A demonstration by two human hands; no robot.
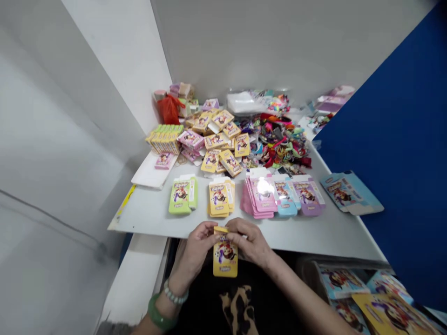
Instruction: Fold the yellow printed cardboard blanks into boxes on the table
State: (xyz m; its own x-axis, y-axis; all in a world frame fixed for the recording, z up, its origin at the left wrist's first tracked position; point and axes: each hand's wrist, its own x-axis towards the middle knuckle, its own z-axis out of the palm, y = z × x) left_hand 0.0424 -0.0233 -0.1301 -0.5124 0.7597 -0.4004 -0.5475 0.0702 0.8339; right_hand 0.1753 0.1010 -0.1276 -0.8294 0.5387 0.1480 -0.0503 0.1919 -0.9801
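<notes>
A small yellow printed box [225, 260] hangs upright just off the table's front edge, over my lap. My left hand [202, 242] pinches its upper left side, thumb on the front. Across the top right, my right hand [252, 242] has its fingers bent over the upper end of the same box. Beyond my hands stand stacks of flat printed boxes in a row: green [182, 195], yellow [220, 197], pink [261, 193], blue [287, 195] and purple [308, 195].
Behind the stacks lies a heap of made-up yellow boxes [223, 135] beside a colourful pile of small accessories [279, 139]. A red bag [170, 109] sits at the back left. One blue flat box [351, 191] juts past the right edge. A bin [344, 281] holds larger printed pieces.
</notes>
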